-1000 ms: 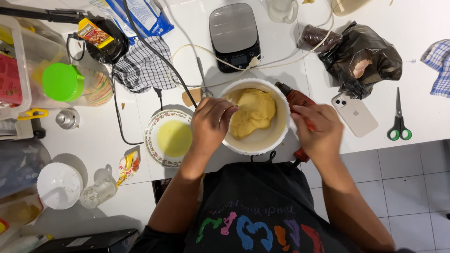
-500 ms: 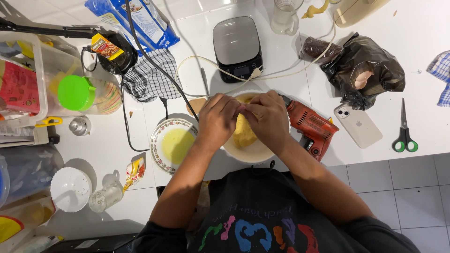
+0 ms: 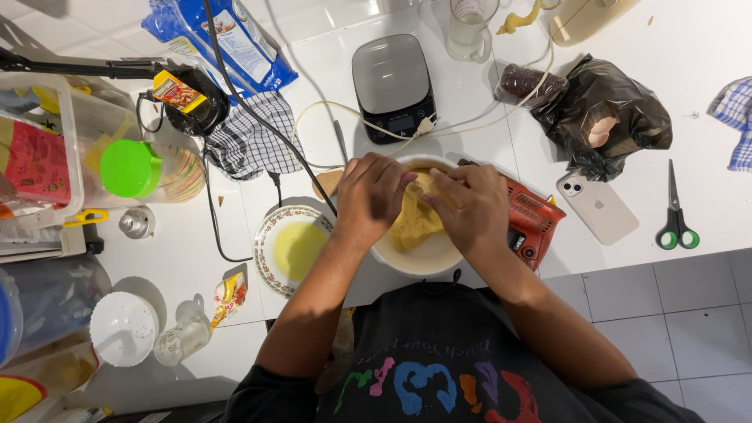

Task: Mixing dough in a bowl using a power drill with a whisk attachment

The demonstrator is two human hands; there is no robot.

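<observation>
While the yellow dough [image 3: 415, 223] sits in the white bowl [image 3: 415, 262] at the counter's near edge, the left hand [image 3: 374, 196] and right hand [image 3: 468, 205] both curl their fingers into it, gripping it. A red power tool [image 3: 533, 219] lies just right; a flowered plate [image 3: 291, 249] sits left.

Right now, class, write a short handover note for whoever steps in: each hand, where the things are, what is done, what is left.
Left hand and right hand: both in the white bowl, gripping the yellow dough.
Bowl sits at the counter's front edge, between the flowered plate of yellow liquid and the red power tool.
Done: dough has come together as one mass.
Left: dough not yet out of the bowl; the plate's liquid is untouched.
</observation>
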